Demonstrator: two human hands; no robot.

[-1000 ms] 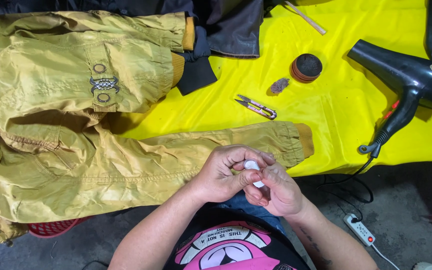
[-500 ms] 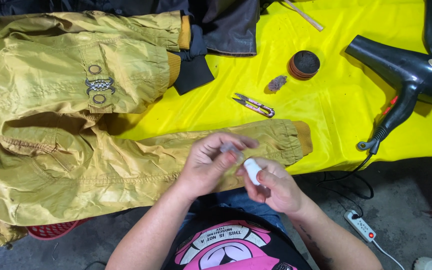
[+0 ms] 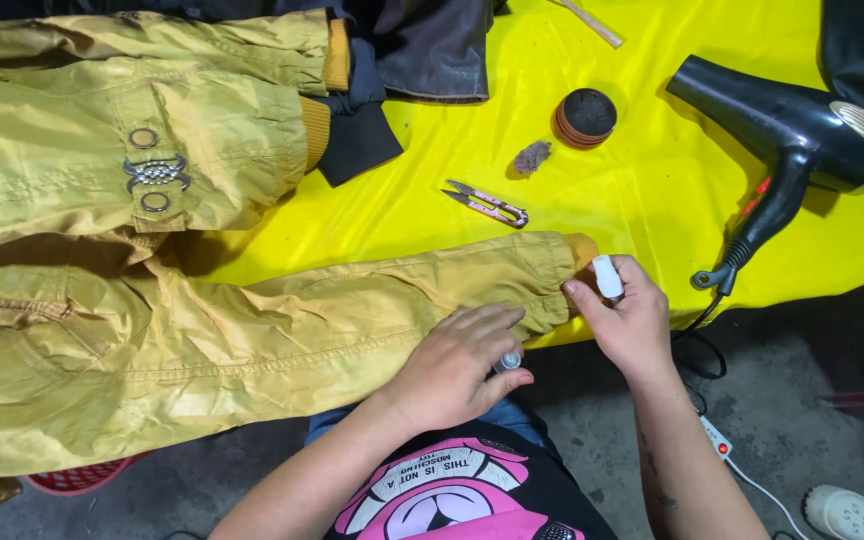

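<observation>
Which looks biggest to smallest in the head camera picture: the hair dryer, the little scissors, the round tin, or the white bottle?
1. hair dryer
2. little scissors
3. round tin
4. white bottle, partly hidden in the right hand

The scissors are longer than the tin but thinner, so those two are close.

jacket mustard yellow | table cover bright yellow | hair dryer black | small bottle white

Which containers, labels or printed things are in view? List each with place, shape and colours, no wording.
Small white bottle: in the right hand, by the jacket cuff, rounded, plain.
Small clear cap: in the left hand fingers.
Round tin: upper yellow tablecloth, open, brown rim, dark inside.
Shirt print: bottom centre, pink, white and black graphic.
</observation>
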